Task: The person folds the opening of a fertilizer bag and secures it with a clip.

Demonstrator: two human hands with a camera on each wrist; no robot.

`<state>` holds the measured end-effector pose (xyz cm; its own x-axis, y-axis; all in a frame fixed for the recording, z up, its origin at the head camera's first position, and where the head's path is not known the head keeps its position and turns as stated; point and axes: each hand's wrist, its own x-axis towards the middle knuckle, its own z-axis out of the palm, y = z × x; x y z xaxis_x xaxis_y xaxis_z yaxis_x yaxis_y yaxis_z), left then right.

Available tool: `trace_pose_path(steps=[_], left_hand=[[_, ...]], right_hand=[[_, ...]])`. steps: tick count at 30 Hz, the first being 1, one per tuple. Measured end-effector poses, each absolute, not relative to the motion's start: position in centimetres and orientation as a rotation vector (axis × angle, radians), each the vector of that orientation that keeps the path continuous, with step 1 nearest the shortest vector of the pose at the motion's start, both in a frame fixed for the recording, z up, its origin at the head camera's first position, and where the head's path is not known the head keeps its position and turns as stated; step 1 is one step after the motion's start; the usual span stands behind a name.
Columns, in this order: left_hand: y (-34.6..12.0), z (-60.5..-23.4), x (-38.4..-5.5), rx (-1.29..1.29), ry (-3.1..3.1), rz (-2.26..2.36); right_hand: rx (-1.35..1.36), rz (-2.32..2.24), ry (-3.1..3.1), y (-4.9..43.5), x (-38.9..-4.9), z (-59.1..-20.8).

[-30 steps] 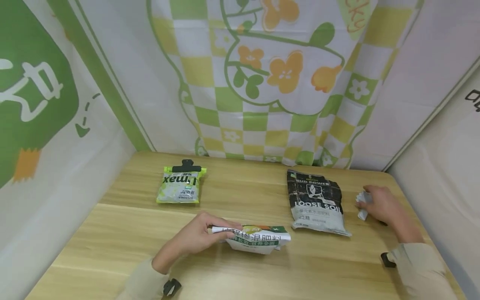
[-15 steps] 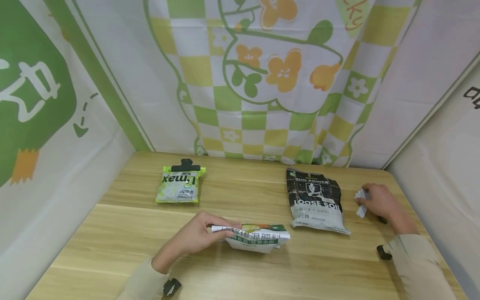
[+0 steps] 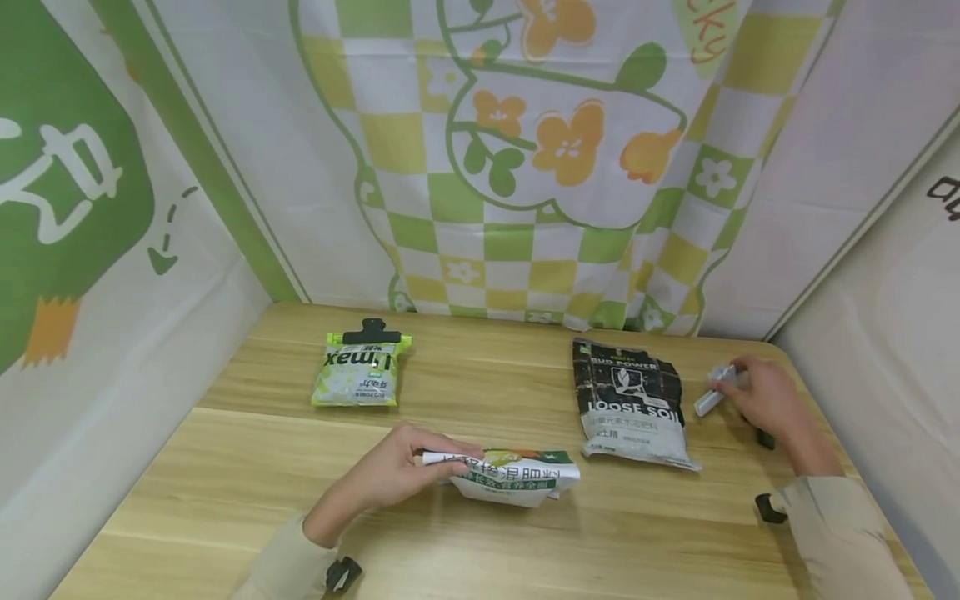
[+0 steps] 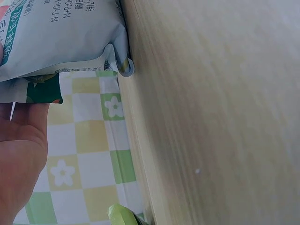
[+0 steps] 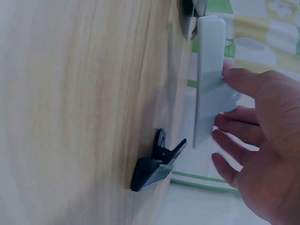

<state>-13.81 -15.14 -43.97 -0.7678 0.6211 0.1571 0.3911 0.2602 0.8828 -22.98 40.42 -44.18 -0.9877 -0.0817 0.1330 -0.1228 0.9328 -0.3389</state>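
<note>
My left hand (image 3: 393, 468) pinches the folded top edge of a white fertilizer bag (image 3: 513, 490) with a green band, near the middle front of the table. In the left wrist view the bag's printed side (image 4: 70, 37) fills the upper left corner. At the right, my right hand (image 3: 768, 402) holds a pale grey-white bag clip (image 5: 211, 70) between thumb and fingers, raised off the tabletop. A second clip, black (image 5: 152, 171), lies on the table beneath that hand; the head view shows only part of it.
A black and grey "Loose Soil" bag (image 3: 630, 404) lies between the hands, further back. At the back left is a small green and white bag (image 3: 358, 379) with a black clip (image 3: 372, 333) across its top. A checked curtain (image 3: 517, 275) hangs behind the wooden table (image 3: 480, 375).
My right hand has lifted and turned the pale clip, so its long side now slants leftward. The black clip beneath has come into view. My left hand and its bag stay put.
</note>
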Motion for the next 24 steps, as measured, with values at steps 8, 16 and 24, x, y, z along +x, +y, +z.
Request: trace_pose_path(steps=[8,16,24], left_hand=[[-15.1,-44.0,-13.8,0.947,2.318,1.512],[-15.1,-44.0,-13.8,0.973,2.312,1.519],[-15.1,-43.9,-13.7,0.986,2.304,1.528]], right_hand=[[0.067,0.756,-2.879,38.9,-21.7,-43.3],[0.117,1.302,-2.753,36.7,-20.0,-42.1],[0.287,1.524,-2.723,33.6,-18.5,-40.7]])
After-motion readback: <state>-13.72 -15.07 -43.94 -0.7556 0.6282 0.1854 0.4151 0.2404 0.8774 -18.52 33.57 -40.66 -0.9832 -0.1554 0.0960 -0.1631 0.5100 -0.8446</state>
